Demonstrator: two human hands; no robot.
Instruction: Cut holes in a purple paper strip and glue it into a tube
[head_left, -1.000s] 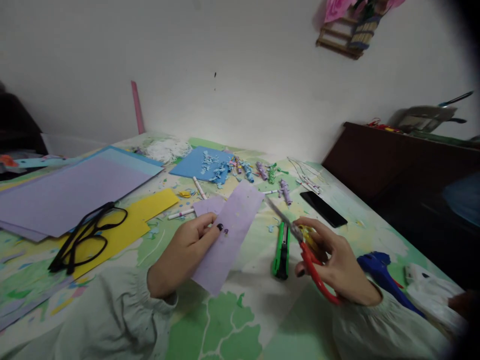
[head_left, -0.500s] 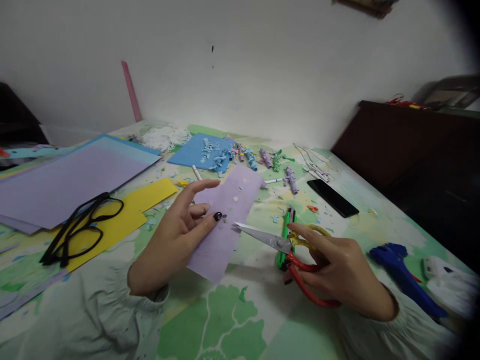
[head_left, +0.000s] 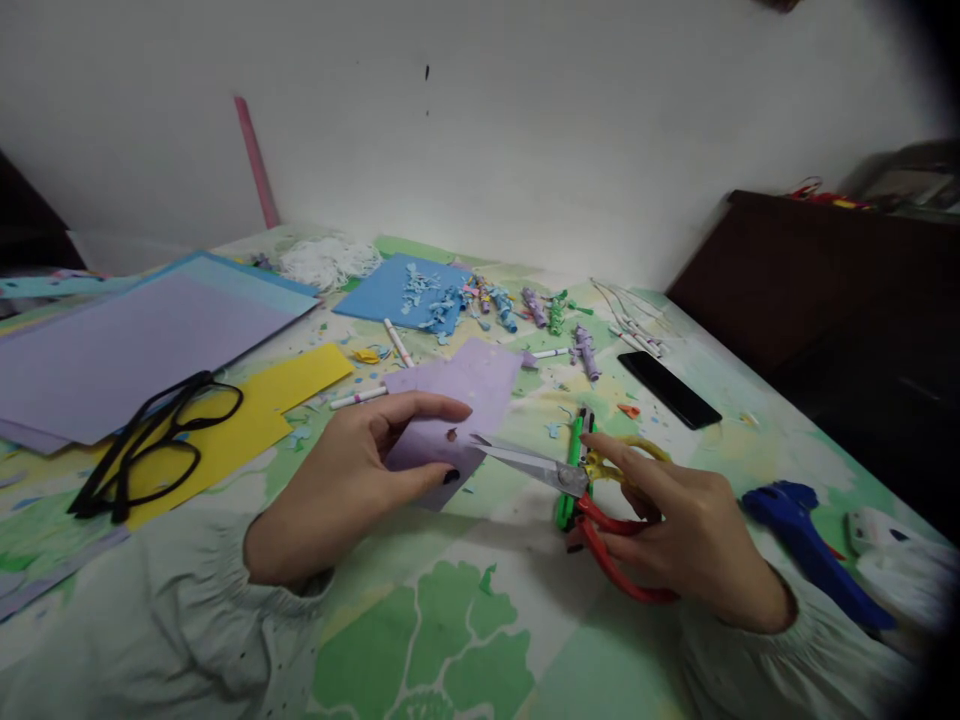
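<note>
Above green-patterned tablecloth: left fingers pinching purple paper; right fingers gripping scissors.

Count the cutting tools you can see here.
2: the scissors, in the right hand, and the green box cutter, lying on the table and partly hidden behind the scissors. More could be hidden under the paper sheets.
</note>
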